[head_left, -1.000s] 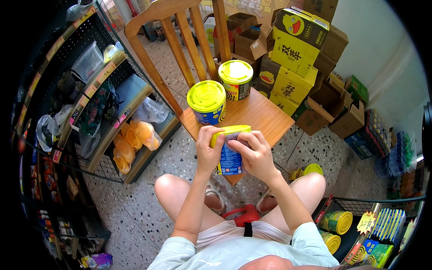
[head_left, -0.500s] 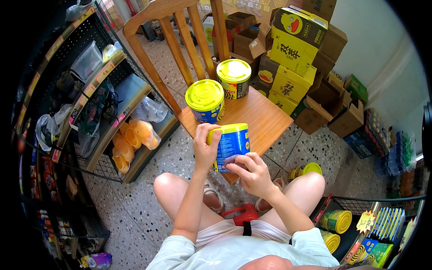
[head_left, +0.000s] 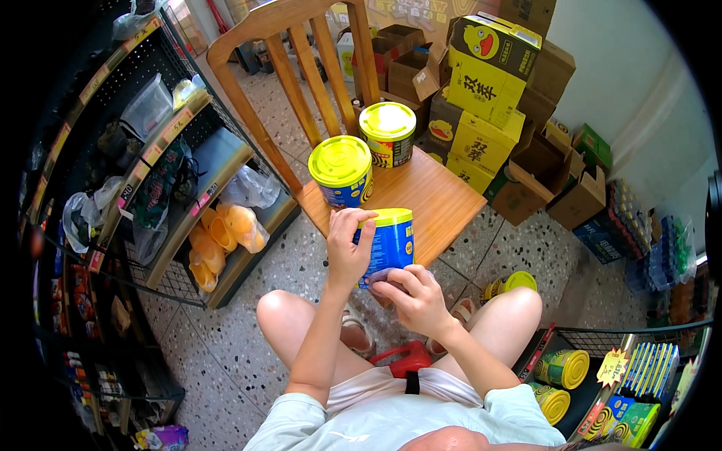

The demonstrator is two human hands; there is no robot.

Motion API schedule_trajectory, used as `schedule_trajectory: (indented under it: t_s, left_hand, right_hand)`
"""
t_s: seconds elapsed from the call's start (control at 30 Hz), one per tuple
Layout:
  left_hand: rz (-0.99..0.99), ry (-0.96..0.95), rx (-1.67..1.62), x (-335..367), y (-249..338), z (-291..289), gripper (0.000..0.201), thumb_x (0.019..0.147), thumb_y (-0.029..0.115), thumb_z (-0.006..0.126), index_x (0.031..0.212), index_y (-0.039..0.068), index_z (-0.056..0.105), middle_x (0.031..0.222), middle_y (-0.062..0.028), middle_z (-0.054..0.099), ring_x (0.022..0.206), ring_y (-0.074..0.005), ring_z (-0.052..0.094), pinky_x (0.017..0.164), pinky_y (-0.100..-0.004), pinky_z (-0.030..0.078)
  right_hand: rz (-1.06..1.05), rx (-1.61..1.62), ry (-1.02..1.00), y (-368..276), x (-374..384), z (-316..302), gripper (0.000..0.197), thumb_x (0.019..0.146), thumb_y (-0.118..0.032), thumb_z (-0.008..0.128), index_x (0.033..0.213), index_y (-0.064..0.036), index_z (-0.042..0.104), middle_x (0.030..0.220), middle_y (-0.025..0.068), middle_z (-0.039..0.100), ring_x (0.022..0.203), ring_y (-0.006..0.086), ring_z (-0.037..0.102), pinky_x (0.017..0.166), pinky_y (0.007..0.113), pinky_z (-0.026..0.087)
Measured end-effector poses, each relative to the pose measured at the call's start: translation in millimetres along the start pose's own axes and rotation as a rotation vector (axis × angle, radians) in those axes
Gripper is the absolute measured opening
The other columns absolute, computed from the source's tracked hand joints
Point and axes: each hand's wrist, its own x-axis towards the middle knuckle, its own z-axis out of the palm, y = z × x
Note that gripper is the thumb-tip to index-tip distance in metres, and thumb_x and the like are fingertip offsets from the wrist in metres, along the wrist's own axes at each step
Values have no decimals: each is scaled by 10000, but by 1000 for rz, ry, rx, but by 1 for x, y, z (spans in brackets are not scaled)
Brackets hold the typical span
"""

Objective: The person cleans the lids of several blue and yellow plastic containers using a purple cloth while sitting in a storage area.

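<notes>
My left hand (head_left: 347, 248) grips a blue tub (head_left: 396, 244) with a yellow lid at its left side and lid edge, over the front of the wooden chair seat (head_left: 444, 199). In my right hand (head_left: 420, 299) is a bunched greyish-purple cloth (head_left: 381, 276), its fingers closed on it and pressed to the tub's lower part. Behind that tub stand two others on the seat: a blue tub (head_left: 342, 161) with a yellow lid and a dark patterned tub (head_left: 389, 124) with a pale yellow lid.
At the left rise store shelves (head_left: 162, 255) with orange slippers (head_left: 218, 237) in a bag. Stacked yellow cartons (head_left: 481, 139) and open cardboard boxes (head_left: 530, 184) fill the back right. Another tub (head_left: 519, 282) is on the floor, near a rack (head_left: 538, 353) of tubs.
The cloth in my right hand has moved slightly down along the tub's lower side. My left hand keeps its hold, its fingers shifted a little on the lid edge.
</notes>
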Motion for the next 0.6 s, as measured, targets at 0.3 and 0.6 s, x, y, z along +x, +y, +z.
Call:
schedule_trajectory:
  t_s: [0.3,0.6]
  left_hand:
    - [-52,35,-65,-3,-6,-2,221,981,242,604,953,36,675,971,-110,685,974,-296,640,1064,-483,376]
    - [-22,49,-45,-3,-12,-5,220,990,218,603,957,8,659,946,-114,656,920,-253,634,826,-339,487]
  right_hand:
    - [77,132,22,12,-13,-4,362,697,1,696,1035,-124,723,1054,30,636,914,255,587,780,376,531]
    - [97,139,103,32,33,1,300,747,-2,676,1018,-115,737,1028,57,643,916,283,586,795,385,533]
